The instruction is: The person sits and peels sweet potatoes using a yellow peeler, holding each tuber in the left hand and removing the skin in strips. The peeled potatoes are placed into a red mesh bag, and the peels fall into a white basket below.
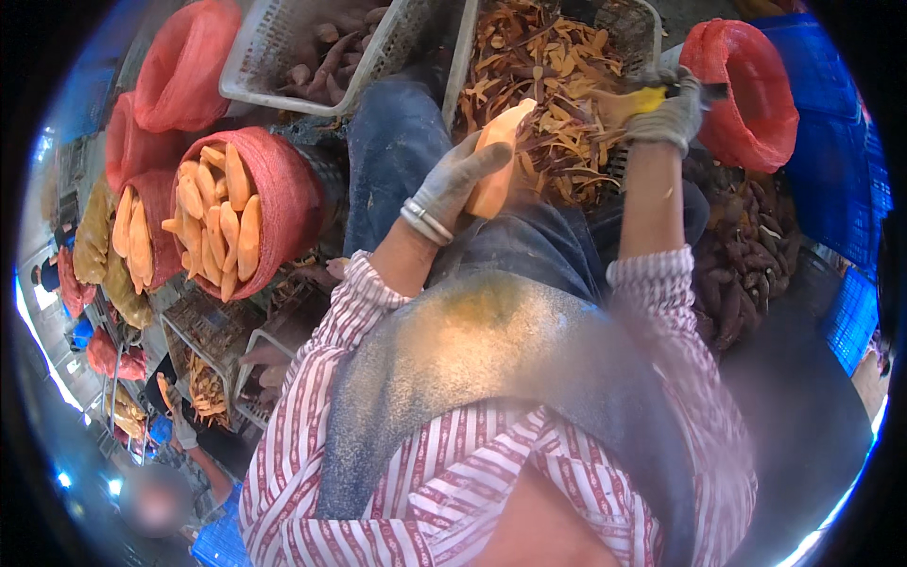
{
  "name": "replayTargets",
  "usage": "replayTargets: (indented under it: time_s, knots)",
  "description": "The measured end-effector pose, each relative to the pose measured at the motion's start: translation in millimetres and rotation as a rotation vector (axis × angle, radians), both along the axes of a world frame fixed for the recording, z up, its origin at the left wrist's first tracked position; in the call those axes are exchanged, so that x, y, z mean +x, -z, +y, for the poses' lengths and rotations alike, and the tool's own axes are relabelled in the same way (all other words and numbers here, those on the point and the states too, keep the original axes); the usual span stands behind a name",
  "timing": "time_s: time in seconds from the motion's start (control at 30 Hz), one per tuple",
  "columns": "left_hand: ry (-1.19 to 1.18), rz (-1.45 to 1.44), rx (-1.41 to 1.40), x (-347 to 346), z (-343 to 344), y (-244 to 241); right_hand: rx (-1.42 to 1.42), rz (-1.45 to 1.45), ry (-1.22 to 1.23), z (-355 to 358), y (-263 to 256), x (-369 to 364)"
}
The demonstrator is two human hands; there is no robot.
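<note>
My left hand (460, 173), in a pale work glove with a bracelet at the wrist, grips a mostly peeled orange sweet potato (492, 177). Some purple skin clings near its upper end. To the right, my gloved right hand (666, 113) is closed around a hand tool, probably a peeler (648, 99), with a yellow part and a dark end. Motion blurs the tool, so its blade is unclear; it is apart from the sweet potato. Beneath both hands, orange and purple peelings (560, 78) fill a plastic crate (460, 64) between my knees.
Unpeeled sweet potatoes (329, 67) lie in a grey crate (283, 103), with more piled (744, 262) at right. Peeled ones (220, 227) fill a red mesh sack (290, 205). Another red sack (762, 92) stands open near blue crates (822, 142). A co-worker's gloved hand (184, 429) is at lower left.
</note>
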State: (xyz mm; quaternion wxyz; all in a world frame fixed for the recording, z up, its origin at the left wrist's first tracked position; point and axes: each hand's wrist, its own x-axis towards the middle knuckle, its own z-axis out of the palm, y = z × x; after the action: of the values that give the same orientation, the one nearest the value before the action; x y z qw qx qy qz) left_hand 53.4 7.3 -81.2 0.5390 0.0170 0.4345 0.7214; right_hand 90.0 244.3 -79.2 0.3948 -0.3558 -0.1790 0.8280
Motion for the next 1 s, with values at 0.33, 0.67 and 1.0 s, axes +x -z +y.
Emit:
replayTargets:
  time_s: [0.33, 0.67, 1.0]
  knots:
    - [-0.034, -0.273, 0.122, 5.4, -7.0, -18.3, -0.029, -0.185, 0.256, 60.6, 59.9, 9.9]
    - [0.035, -0.262, 0.052, 9.8, -4.9, -7.4, -0.038, 0.018, -0.122, -9.3, 44.3, -26.9]
    - [-0.070, -0.290, -0.022, 10.8, 15.4, -4.9, -0.019, 0.231, -0.259, -47.2, 7.6, -9.4]
